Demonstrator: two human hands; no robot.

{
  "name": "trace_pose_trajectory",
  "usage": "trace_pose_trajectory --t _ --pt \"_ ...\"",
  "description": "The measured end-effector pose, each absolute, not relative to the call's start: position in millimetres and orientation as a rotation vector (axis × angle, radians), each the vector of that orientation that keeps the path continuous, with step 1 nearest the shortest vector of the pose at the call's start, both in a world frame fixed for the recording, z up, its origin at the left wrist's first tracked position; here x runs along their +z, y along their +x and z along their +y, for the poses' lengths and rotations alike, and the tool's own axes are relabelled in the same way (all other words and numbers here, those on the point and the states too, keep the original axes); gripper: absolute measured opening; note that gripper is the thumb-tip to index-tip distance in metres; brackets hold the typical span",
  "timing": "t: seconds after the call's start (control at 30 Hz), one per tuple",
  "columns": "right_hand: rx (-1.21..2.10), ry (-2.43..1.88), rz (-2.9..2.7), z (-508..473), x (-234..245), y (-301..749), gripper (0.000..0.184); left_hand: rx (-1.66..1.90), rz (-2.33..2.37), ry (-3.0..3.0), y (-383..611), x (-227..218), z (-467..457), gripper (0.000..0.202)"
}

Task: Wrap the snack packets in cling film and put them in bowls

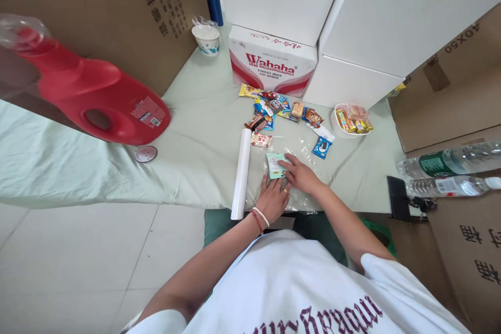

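Where the clear film sheet [309, 148] lies at the surface's front edge, the green packet [274, 165] sits under the flat, spread fingers of the right hand [301, 175]. The left hand [272, 200], also flat and ungripping, rests at the packet's near edge beside the film roll [241, 173].

The white and red carton [272, 65] reads "Wahaha", with "PURIFIED WATER FOR DRINKING" beneath. The cardboard box [450, 78] at the right is marked "40X50". Black Chinese characters run down the big cardboard box [117, 10] at the left. Print on the small green card [275, 165] is too small to read.
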State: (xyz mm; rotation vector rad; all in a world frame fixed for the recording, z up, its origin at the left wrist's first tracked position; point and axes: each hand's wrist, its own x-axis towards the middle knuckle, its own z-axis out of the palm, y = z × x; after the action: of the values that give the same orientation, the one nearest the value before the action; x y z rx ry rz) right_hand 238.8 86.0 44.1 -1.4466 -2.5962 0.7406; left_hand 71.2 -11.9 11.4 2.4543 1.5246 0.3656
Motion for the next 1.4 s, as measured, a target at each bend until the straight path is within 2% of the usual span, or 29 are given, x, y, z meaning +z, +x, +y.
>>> trace_pose_trajectory --t 0.17,0.33,0.43,0.6,0.7,0.8,0.9,0.93,1.0,1.07,1.17,1.3,1.4 --pt "0.562 -1.508 -2.575 70 27 243 0.052 0.504 1.467 2.516 44 31 -34 0.034" --pt "0.451 -1.614 -2.648 62 36 239 0.054 0.603 1.960 2.262 -7 49 -14 0.031" --pt "0.454 -1.687 -2.717 66 48 237 0.054 0.552 2.098 2.080 -32 41 10 0.040" --pt "0.759 -1.612 -2.688 109 68 254 0.041 0.638 1.960 1.960 -49 15 20 0.048" --pt "0.588 -1.819 -2.439 162 75 272 0.037 0.767 1.946 1.912 -52 7 15 0.047" --pt "0.230 -2.037 -2.181 224 72 288 0.051 0.835 1.935 1.867 -55 4 14 0.046" --pt "0.165 -2.054 -2.160 273 60 299 0.082 0.847 1.927 1.836 -56 4 15 0.046" --pt "0.194 -2.049 -2.177 284 56 302 0.085 0.850 1.927 1.831 -56 4 15 0.046" --pt "0.224 -2.042 -2.186 294 51 305 0.079 0.857 1.928 1.829 -56 3 16 0.046" --pt "0.173 -2.019 -2.147 288 54 305 0.070 0.862 1.926 1.836 -56 3 15 0.046" --pt "0.152 -1.837 -2.174 254 68 299 0.069 0.863 1.921 1.850 -55 4 15 0.045" --pt "0.413 -1.378 -2.507 182 81 275 0.066 0.853 1.924 1.842 -55 5 15 0.045" --pt "0.545 -1.185 -2.669 139 73 253 0.064 0.830 1.925 1.870 -56 7 16 0.047"
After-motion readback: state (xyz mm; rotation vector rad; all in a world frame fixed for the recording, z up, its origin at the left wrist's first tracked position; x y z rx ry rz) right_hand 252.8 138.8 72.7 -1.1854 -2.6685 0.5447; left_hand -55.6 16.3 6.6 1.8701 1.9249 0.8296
